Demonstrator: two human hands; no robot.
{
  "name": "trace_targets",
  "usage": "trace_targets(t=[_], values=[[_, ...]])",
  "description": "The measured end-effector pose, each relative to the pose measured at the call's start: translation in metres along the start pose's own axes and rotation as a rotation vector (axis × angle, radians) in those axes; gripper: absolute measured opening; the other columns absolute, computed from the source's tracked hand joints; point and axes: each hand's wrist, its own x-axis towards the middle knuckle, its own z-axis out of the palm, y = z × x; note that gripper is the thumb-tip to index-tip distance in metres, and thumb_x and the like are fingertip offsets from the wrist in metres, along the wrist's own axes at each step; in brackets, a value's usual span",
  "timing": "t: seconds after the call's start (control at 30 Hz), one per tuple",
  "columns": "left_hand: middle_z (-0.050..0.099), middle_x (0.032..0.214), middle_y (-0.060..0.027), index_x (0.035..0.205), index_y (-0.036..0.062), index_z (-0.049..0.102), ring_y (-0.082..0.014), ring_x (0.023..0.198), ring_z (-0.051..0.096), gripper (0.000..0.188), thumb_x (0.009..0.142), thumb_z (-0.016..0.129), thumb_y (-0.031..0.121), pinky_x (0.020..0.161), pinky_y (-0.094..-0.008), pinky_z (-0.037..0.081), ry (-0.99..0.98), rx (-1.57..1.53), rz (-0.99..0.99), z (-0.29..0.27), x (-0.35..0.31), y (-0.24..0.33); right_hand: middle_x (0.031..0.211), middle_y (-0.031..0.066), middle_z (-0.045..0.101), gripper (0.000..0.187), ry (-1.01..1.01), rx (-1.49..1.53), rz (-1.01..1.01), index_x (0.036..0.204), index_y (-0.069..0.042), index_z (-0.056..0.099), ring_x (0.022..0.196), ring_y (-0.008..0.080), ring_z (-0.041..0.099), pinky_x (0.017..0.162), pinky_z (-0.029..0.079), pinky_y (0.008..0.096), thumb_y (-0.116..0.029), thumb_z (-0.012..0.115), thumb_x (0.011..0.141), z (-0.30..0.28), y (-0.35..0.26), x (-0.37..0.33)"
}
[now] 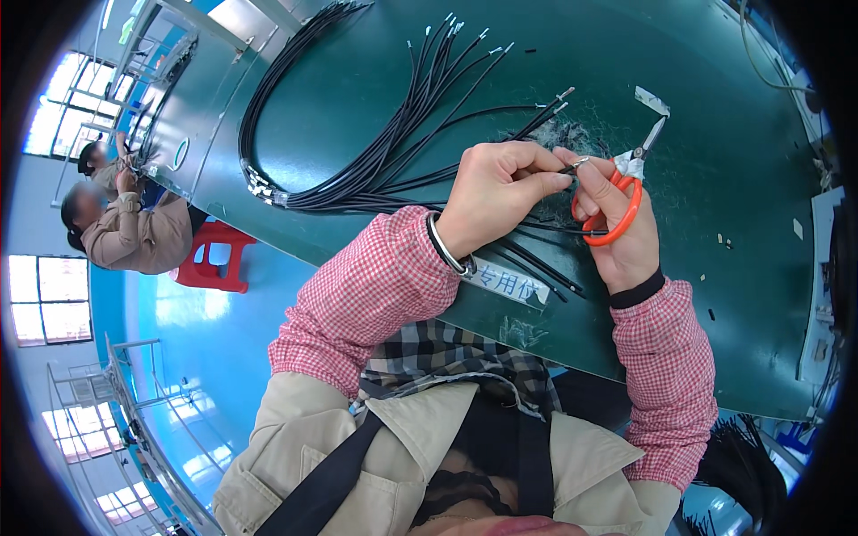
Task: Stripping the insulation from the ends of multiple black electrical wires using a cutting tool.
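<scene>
Orange-handled scissors (617, 201) hang from your right hand (621, 237), fingers curled through the loops; your left hand (500, 192) pinches a black cable (545, 228) tip beside them (trimming step); next calls for steady aim.

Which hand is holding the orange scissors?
The right hand holds the orange scissors. The left hand only pinches a thin black cable.

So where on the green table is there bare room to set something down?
The table is bare to the right of the right hand with its scissors, save a few small scraps, and along the far side past the cable tips. It is crowded from the left hand leftward, where the black cables fan out.
</scene>
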Motion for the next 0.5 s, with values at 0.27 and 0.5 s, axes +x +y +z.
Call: trace_targets(t=[0.27,0.5], values=[[0.062,0.069,-0.0028,0.085,-0.0032,0.067,-0.0060,0.054,0.047,0.007,0.080,0.066,0.001,0.050,-0.0168,0.038,0.074,-0.097,-0.116,0.001,0.001,-0.004,0.085,0.0149,0.067,0.020,0.126,-0.366,-0.080,0.091,0.005,0.065,0.058,0.0101,0.054,0.051,0.043,0.0187,-0.015,0.065,0.086,0.008,-0.020,-0.005],[0.065,0.075,-0.0049,0.091,-0.0039,0.066,-0.0069,0.057,0.052,0.011,0.083,0.063,0.002,0.054,-0.0165,0.043,0.114,-0.176,-0.169,-0.006,0.006,-0.015,0.066,0.0159,0.066,0.047,-0.321,-0.113,0.413,0.072,0.007,0.066,0.039,0.0127,0.052,0.041,0.044,0.0193,-0.035,0.055,0.090,0.018,-0.051,-0.024]])
